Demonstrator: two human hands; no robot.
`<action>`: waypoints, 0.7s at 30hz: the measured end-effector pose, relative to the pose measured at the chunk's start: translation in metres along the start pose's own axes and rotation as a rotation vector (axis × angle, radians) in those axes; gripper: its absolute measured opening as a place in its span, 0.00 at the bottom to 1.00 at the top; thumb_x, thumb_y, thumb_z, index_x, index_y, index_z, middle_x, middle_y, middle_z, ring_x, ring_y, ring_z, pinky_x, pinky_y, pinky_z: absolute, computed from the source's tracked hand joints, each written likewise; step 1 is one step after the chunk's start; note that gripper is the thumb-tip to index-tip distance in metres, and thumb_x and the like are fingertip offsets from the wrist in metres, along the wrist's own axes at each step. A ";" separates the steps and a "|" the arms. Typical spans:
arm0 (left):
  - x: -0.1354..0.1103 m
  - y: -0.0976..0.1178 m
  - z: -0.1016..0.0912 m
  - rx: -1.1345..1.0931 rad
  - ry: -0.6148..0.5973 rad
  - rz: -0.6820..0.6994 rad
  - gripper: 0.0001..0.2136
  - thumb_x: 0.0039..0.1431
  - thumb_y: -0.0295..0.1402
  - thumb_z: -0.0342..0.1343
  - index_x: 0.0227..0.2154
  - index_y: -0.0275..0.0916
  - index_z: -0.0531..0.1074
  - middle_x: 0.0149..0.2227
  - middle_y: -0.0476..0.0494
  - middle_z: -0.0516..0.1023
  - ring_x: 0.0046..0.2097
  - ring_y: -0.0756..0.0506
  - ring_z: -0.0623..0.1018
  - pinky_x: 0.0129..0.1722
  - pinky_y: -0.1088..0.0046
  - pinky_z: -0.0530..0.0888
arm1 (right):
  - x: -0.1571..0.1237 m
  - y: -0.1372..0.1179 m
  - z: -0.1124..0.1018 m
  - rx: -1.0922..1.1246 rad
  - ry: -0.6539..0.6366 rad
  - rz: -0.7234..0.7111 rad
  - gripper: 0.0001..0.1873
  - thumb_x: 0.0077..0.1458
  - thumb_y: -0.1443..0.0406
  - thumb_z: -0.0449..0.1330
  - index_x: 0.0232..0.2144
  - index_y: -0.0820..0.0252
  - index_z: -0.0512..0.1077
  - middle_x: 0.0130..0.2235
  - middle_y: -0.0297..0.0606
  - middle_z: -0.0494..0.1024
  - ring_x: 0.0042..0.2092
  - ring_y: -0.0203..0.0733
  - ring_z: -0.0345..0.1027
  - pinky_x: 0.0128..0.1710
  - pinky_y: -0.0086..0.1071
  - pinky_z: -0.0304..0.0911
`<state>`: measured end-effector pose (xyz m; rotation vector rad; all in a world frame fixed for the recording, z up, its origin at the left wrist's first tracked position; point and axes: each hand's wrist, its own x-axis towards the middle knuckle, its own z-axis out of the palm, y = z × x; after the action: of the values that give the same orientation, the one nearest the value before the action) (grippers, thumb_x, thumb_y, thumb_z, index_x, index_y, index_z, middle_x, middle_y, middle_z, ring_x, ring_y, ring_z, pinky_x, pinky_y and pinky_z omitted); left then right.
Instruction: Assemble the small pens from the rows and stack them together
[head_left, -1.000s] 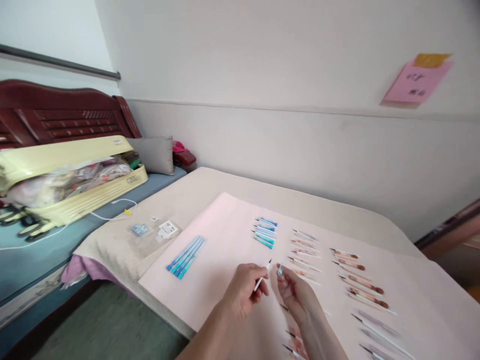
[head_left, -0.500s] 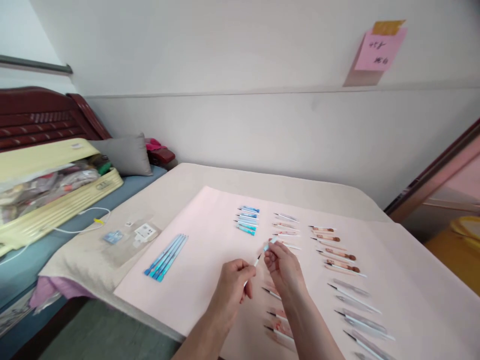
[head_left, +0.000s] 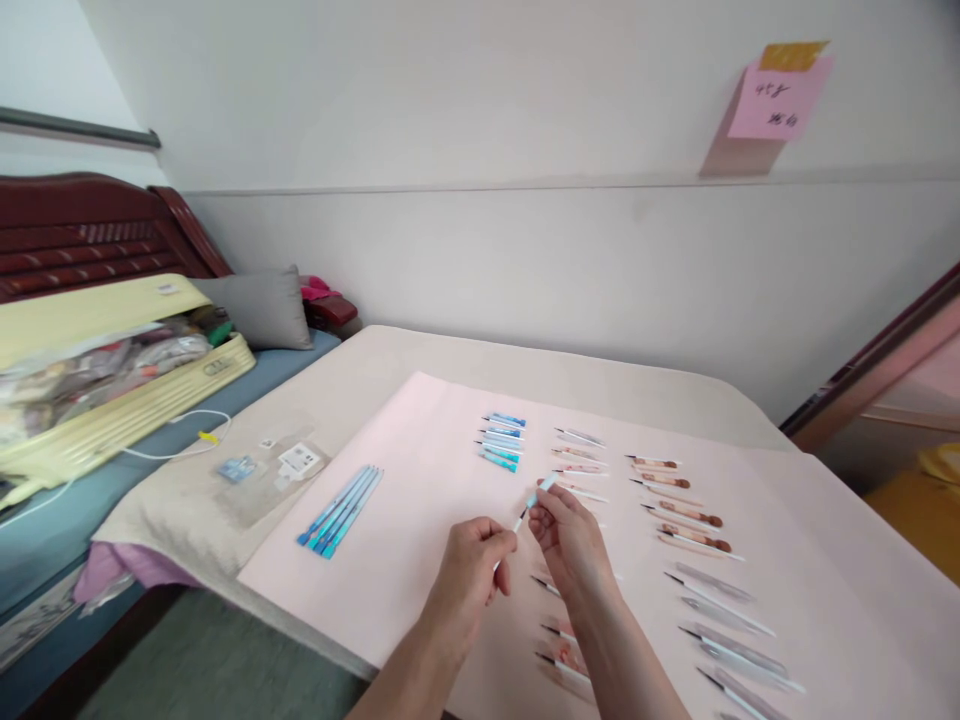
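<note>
Showing left hand (head_left: 472, 562), fingers pinching white refill (head_left: 517, 525); right hand (head_left: 568, 538), fingers pinching pale-blue tube (head_left: 541, 490) at refill's one o'clock.

A sheet (head_left: 427, 475) is spread on the tabletop (head_left: 600, 385). Pens (head_left: 341, 511) are laid on its left side. Pen parts (head_left: 504, 444) are put at its far middle, and rows of others (head_left: 686, 513) are set out on the right. Left of the sheet, a bag (head_left: 259, 500) is seen. Farther left, a case (head_left: 157, 405) is placed before a pillow (head_left: 262, 312). A note (head_left: 780, 98) is stuck on the wall (head_left: 487, 110), far right.
</note>
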<state>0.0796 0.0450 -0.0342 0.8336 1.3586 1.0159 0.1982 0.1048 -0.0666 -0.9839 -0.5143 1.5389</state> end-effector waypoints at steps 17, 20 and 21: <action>0.001 -0.001 -0.001 -0.031 0.063 0.039 0.14 0.51 0.43 0.51 0.22 0.37 0.65 0.11 0.54 0.60 0.14 0.56 0.53 0.15 0.77 0.47 | -0.012 0.013 0.009 -0.111 -0.152 0.024 0.10 0.43 0.64 0.63 0.30 0.62 0.70 0.17 0.26 0.64 0.20 0.27 0.54 0.19 0.22 0.51; 0.004 -0.009 -0.003 -0.106 0.125 0.060 0.18 0.50 0.48 0.51 0.20 0.37 0.63 0.13 0.55 0.58 0.15 0.56 0.53 0.16 0.77 0.48 | -0.022 0.022 0.017 -0.152 -0.196 0.043 0.09 0.43 0.64 0.62 0.30 0.61 0.69 0.17 0.25 0.63 0.19 0.27 0.54 0.20 0.23 0.50; 0.006 -0.012 -0.003 -0.149 0.156 0.069 0.18 0.50 0.49 0.51 0.20 0.37 0.62 0.14 0.55 0.58 0.16 0.56 0.55 0.16 0.78 0.48 | -0.026 0.024 0.020 -0.173 -0.212 0.046 0.09 0.44 0.64 0.61 0.30 0.61 0.69 0.17 0.25 0.63 0.19 0.28 0.54 0.20 0.24 0.50</action>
<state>0.0774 0.0458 -0.0472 0.7051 1.3734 1.2421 0.1669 0.0782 -0.0670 -0.9739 -0.7902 1.6704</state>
